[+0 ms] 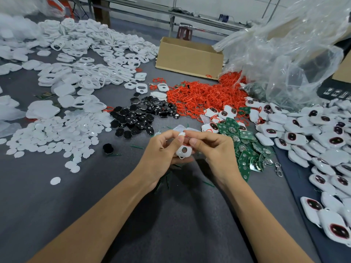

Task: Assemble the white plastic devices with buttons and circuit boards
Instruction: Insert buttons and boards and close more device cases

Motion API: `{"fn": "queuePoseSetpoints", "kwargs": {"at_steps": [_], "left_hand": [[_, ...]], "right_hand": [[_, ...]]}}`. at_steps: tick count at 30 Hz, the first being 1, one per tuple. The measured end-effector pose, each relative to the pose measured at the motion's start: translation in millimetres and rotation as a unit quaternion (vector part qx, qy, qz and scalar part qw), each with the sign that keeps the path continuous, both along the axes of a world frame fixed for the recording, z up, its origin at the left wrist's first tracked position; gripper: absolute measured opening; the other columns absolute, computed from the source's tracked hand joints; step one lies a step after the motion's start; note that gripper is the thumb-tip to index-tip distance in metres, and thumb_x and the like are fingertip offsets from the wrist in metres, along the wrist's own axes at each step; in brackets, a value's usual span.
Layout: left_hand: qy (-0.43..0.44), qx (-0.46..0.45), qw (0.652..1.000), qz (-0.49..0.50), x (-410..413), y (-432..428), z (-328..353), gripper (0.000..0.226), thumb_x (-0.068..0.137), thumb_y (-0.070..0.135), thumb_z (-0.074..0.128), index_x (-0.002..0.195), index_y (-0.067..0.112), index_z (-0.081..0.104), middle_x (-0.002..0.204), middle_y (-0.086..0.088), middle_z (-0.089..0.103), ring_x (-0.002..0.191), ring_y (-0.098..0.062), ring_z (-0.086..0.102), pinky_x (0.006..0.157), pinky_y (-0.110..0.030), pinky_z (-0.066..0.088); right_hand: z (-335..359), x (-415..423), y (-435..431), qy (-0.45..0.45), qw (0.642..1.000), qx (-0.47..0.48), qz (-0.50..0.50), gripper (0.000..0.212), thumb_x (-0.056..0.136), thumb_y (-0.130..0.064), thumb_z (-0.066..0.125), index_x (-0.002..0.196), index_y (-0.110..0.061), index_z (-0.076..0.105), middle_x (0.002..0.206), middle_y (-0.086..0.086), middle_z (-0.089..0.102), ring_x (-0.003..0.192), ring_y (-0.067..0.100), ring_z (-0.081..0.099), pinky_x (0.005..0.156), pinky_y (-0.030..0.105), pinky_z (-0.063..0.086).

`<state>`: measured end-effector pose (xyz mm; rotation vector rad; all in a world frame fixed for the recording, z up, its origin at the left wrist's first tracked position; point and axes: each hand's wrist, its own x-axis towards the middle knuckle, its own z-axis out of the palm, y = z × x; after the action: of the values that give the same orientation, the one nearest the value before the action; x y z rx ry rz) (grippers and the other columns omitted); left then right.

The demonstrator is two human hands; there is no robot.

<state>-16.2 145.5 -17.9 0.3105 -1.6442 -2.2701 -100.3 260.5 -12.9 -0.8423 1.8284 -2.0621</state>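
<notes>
From the head camera, loose shells (79, 54) heap across the grey tabletop (171, 215) at ten o'clock, with white discs (57, 137) spread at nine o'clock. Black buttons (140, 116) lie piled at eleven o'clock, just beyond the hands I am watching. At centre, the left hand (161, 150) curls its fingers round a white shell (183, 151), held above the tabletop with its round opening facing the camera. The right hand (212, 149) pinches the same shell's upper edge between thumb and forefinger. Red rings (205, 95) mound at one o'clock in front of a cardboard box (190, 56). Green boards (247, 149) lie scattered just beside the right hand at three o'clock. A clear bag (284, 54) sags at two o'clock, and finished devices (313, 139) bank along the right edge.
</notes>
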Motion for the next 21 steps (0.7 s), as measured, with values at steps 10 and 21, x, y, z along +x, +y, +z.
{"fn": "queuePoseSetpoints", "kwargs": {"at_steps": [10, 21], "left_hand": [[0.066, -0.001, 0.994, -0.087, 2, -7, 1, 0.014, 0.082, 0.024, 0.060, 0.082, 0.014, 0.070, 0.087, -0.015, 0.068, 0.087, -0.021, 0.068, 0.077, -0.036, 0.058], [0.067, -0.022, 0.994, -0.087, -1, -5, -3, 0.017, 0.083, 0.023, 0.060, 0.083, 0.007, 0.064, 0.083, -0.012, 0.069, 0.085, -0.019, 0.068, 0.077, -0.038, 0.059]], "right_hand": [[4, -11, 13, -0.051, 0.995, -0.005, 0.086, 0.032, 0.073, -0.015, 0.069, 0.101, -0.003, 0.070, 0.095, 0.015, 0.072, 0.086, 0.023, 0.068, 0.080, 0.031, 0.054], [14, 1, 9, 0.002, 0.999, 0.021, 0.031, 0.011, 0.083, 0.008, 0.059, 0.090, 0.002, 0.064, 0.071, 0.002, 0.067, 0.063, 0.006, 0.062, 0.064, 0.017, 0.050]]}}
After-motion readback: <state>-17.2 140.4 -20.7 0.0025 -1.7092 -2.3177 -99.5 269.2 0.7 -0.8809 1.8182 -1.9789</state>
